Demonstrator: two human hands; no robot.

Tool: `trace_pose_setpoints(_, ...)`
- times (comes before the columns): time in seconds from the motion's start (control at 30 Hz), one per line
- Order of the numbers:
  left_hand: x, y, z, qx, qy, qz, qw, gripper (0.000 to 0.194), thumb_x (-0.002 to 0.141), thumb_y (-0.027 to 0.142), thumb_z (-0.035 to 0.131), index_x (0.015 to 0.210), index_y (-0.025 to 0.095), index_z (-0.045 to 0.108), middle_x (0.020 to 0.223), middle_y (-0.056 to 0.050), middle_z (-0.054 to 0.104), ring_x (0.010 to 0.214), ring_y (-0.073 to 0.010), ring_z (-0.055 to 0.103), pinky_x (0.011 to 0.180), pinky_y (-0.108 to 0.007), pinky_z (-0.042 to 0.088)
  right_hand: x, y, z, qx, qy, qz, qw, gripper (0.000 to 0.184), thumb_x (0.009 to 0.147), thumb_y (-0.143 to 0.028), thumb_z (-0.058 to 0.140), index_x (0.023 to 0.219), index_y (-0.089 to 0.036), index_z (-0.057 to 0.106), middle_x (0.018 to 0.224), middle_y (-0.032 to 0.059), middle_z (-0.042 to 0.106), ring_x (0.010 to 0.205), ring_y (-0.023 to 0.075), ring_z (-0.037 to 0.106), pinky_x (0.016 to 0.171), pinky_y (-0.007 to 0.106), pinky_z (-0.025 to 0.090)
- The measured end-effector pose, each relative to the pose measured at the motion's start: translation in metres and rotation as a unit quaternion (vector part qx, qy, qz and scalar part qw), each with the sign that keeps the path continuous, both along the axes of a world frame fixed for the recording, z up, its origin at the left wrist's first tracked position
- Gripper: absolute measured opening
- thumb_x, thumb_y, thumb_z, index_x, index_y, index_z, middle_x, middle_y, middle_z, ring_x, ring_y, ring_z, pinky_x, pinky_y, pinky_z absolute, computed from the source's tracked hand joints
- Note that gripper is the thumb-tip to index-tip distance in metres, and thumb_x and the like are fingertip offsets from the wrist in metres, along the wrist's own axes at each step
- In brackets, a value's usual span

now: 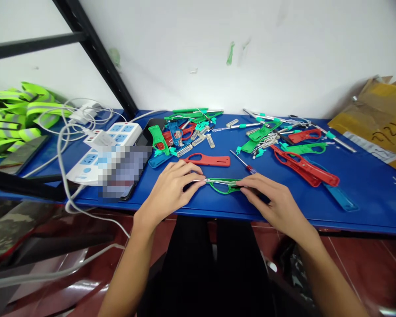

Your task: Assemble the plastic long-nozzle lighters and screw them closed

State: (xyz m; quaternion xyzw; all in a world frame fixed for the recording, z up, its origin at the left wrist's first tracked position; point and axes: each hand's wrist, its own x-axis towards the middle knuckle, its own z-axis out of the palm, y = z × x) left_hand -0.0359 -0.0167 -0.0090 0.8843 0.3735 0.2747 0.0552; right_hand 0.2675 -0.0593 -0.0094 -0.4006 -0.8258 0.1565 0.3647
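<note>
A green plastic lighter housing (222, 189) lies at the blue table's front, with thin white wires and a metal rod along it. My left hand (174, 189) pinches the rod's end at the housing's left side, thumb and fingers closed. At the other end, my right hand (267, 193) closes thumb and fingers on the housing's handle part; what lies under those fingertips is partly hidden. Just behind my right hand rests a screwdriver (240, 160) with a thin metal shaft. A red lighter housing half (214, 160) lies behind my left hand.
Lighter parts (264, 132), red, green and blue, lie in piles at the back. On the left are a white power strip (127, 132) with cables and a phone (127, 169). A cardboard box (376, 114) stands right; reflective straps (23, 110) lie far left, beyond a black frame post (102, 57).
</note>
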Motion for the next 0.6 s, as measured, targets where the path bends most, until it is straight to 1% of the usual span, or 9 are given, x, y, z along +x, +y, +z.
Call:
trace_pose_setpoints(0.07,-0.0001,0.0001,0.0012,-0.007,0.002,-0.007,1.000,0.019,0.111,0.031,0.064,0.106,0.022,0.079,0.121,-0.004,0.080,0.107,-0.0227,0.069,0.093,-0.041,0.046,0.0010,-0.0033,-0.0011,0.010,0.006,-0.012,1.000,0.024,0.109,-0.015,0.066,0.128,-0.026,0.074,0.119,0.0044,0.081,0.107,0.0192,0.078,0.108,0.037,0.059)
trace_pose_setpoints(0.2,0.0007,0.0008,0.0029,-0.021,0.004,-0.032,0.999,0.018,0.112,0.030,0.064,0.104,0.022,0.078,0.118,-0.003,0.079,0.103,-0.0211,0.068,0.092,-0.041,0.046,-0.0009,-0.0036,-0.0020,0.045,0.023,-0.050,0.998,0.021,0.104,-0.012,0.072,0.120,-0.026,0.076,0.111,0.0025,0.084,0.098,0.0192,0.078,0.099,0.037,0.061)
trace_pose_setpoints(0.37,0.0020,0.0006,0.0031,-0.027,0.001,-0.031,0.999,0.017,0.112,0.031,0.064,0.106,0.023,0.078,0.119,-0.004,0.079,0.104,-0.0211,0.068,0.096,-0.041,0.047,-0.0034,-0.0004,0.0000,0.063,0.024,-0.054,0.996,0.018,0.103,-0.009,0.073,0.112,-0.023,0.077,0.108,0.0044,0.083,0.092,0.0193,0.074,0.088,0.035,0.062)
trace_pose_setpoints(0.47,0.0021,0.0000,0.0035,-0.034,0.001,-0.027,0.999,0.018,0.112,0.032,0.063,0.106,0.024,0.078,0.119,-0.004,0.079,0.105,-0.0216,0.068,0.097,-0.042,0.048,-0.0032,0.0004,0.0004,0.049,0.019,-0.059,0.997,0.017,0.102,-0.009,0.073,0.110,-0.023,0.077,0.107,0.0044,0.082,0.093,0.0199,0.074,0.087,0.035,0.062)
trace_pose_setpoints(0.6,0.0024,-0.0002,0.0040,-0.040,-0.003,-0.027,0.999,0.015,0.111,0.031,0.064,0.107,0.024,0.077,0.119,-0.004,0.078,0.106,-0.0220,0.068,0.097,-0.042,0.048,-0.0027,-0.0005,-0.0002,0.014,0.024,-0.056,0.998,0.016,0.103,-0.010,0.072,0.110,-0.023,0.078,0.109,0.0046,0.081,0.099,0.0199,0.074,0.090,0.035,0.062)
